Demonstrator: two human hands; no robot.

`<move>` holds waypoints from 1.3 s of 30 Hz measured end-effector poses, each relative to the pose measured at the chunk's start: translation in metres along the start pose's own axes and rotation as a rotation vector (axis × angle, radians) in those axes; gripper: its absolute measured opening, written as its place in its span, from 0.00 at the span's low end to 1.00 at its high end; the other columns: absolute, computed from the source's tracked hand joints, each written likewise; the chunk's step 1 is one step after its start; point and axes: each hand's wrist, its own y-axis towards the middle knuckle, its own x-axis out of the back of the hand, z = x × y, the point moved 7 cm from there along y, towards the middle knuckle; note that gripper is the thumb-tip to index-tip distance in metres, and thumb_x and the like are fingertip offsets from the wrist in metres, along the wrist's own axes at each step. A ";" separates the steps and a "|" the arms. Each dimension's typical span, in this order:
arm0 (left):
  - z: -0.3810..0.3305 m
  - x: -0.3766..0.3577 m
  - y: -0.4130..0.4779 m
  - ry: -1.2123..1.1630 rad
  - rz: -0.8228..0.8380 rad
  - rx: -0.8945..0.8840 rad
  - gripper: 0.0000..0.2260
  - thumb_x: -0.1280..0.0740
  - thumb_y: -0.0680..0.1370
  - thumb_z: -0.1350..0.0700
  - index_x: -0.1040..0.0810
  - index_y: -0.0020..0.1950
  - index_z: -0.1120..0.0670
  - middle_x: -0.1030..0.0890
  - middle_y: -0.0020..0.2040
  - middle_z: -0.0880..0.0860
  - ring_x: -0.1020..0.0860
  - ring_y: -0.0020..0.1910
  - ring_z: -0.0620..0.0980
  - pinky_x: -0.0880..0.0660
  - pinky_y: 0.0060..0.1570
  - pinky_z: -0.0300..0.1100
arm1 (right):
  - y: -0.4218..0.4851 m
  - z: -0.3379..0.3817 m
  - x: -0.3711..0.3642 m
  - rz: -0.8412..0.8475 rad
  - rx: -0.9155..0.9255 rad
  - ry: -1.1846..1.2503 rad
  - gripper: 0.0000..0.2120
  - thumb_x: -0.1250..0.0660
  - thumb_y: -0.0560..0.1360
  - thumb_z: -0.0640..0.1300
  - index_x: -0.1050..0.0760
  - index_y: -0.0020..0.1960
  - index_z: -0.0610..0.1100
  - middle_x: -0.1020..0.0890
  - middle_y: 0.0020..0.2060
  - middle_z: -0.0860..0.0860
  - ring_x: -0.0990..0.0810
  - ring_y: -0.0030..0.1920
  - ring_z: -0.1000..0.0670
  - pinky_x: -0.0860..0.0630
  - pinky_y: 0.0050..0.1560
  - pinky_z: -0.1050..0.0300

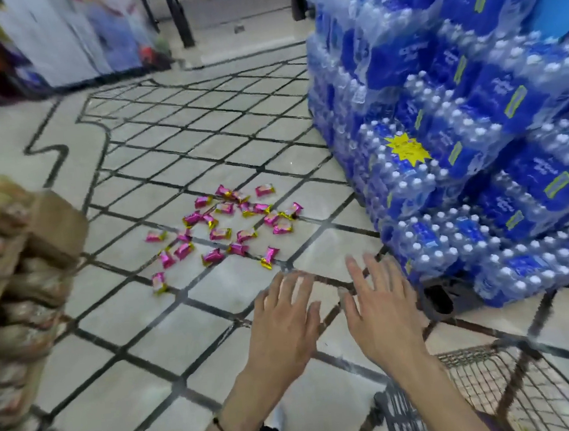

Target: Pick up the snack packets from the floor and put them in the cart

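– Since both hands are empty, are we only at the start?
– I think so. The left hand (284, 322) and the right hand (379, 310) hang over the floor (150, 347) with fingers straight and spread, holding nothing.
– Where are the snack packets (224, 229)?
– All on the floor, in a loose bunch just ahead of the hands, a little to the left. None look to be in the cart (474, 353), though only a corner of it shows.
– What comes next?
– Reach forward and down, and pinch the closest packet (269, 256) first. They are small and shiny, so they may slip.
– Is anything in the way?
– Not between hands and packets. The big pile of water bottle packs (458, 131) stands close on the right, and a shelf of brown bags (13, 273) is on the left. That shelf is blurry, so I cannot say what the bags hold.
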 end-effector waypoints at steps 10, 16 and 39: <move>0.189 0.026 -0.034 -0.017 0.013 0.350 0.20 0.45 0.84 0.45 0.31 0.75 0.50 0.25 0.71 0.52 0.27 0.69 0.55 0.22 0.57 0.53 | 0.060 0.178 -0.065 0.150 0.305 -0.047 0.25 0.46 0.83 0.57 0.38 0.79 0.52 0.33 0.77 0.46 0.36 0.76 0.37 0.28 0.67 0.37; 0.309 0.035 -0.053 -0.045 0.081 0.469 0.22 0.52 0.84 0.43 0.34 0.76 0.47 0.27 0.73 0.48 0.28 0.70 0.53 0.25 0.60 0.52 | 0.097 0.298 -0.109 0.222 0.425 -0.025 0.25 0.56 0.85 0.57 0.44 0.80 0.56 0.39 0.80 0.49 0.42 0.78 0.38 0.32 0.70 0.36; 0.602 0.031 0.112 0.111 0.096 0.639 0.19 0.42 0.81 0.45 0.26 0.70 0.50 0.24 0.69 0.51 0.26 0.67 0.56 0.24 0.57 0.54 | 0.339 0.512 -0.216 0.304 0.540 0.004 0.27 0.57 0.82 0.58 0.39 0.79 0.52 0.32 0.76 0.46 0.36 0.75 0.37 0.31 0.70 0.37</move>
